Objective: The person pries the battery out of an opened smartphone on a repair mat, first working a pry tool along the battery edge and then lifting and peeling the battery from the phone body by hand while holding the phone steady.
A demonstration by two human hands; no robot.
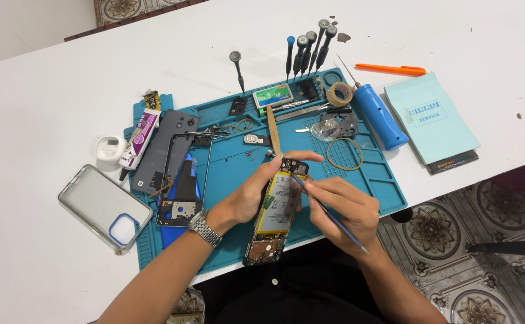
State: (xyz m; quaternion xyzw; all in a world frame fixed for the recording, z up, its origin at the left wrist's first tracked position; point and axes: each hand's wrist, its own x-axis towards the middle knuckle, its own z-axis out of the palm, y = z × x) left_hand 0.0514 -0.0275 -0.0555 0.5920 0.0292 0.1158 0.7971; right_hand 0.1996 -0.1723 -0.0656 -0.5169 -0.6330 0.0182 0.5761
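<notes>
A: Looking down through the head view, we have both hands over the near edge of the teal work mat (226, 174). Our left hand (251, 195) is wrapped round the opened phone (276, 207), thumb on its left edge and fingers curled over the far end, so it is clasping the phone and holding it tilted up off the mat.

B: Why tilted, do we think?

A: We judge it turns the circuit board end toward us and steadies it for the tool. Our right hand (343, 207) pinches a thin blue-handled tool (328, 213) like a pen, closed on it, the tip meeting the phone near its far end, just right of the yellow battery.

B: So the phone sits left of the right hand's pinch?

A: Yes, touching only at the tool tip. The handle runs back, near and right, across the palm.

B: And the surroundings?

A: Parts lie parked left of the hands: a grey back cover (165, 150) and a frame (181, 189) on the mat, a clear case (103, 207) off it on the white table (34, 102). A row of screwdrivers (310, 45) stands at the far edge, a rubber band (344, 153) and blue cylinder tool (379, 115) far right. We read that as keeping loose parts within reach but away from the working spot.
</notes>
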